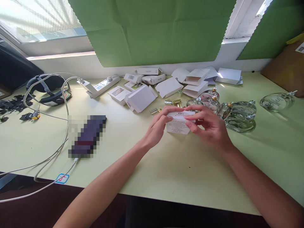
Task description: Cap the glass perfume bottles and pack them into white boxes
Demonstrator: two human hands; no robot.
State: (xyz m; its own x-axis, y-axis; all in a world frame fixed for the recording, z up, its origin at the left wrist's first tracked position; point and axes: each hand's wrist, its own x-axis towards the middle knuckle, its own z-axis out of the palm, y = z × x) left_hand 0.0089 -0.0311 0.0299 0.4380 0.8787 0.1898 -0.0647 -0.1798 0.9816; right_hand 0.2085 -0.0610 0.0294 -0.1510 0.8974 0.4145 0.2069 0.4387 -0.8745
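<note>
Both my hands hold one small white printed box point(178, 124) just above the pale green table point(147, 171). My left hand point(158, 126) grips its left end, fingers curled over the top. My right hand point(207, 125) grips the right end, with thumb and fingers pressed on the box's upper flap. Round glass perfume bottles point(239, 115) lie on the table just behind and to the right of my right hand. Small gold and silver caps point(172, 102) lie right behind the box.
Several white cartons point(152, 85), some open, are scattered at the back. A white power strip point(99, 86) and grey cables point(64, 126) run along the left, beside a blurred dark object point(87, 136) and a black strapped device point(51, 88). A brown cardboard box point(287, 68) stands at the far right.
</note>
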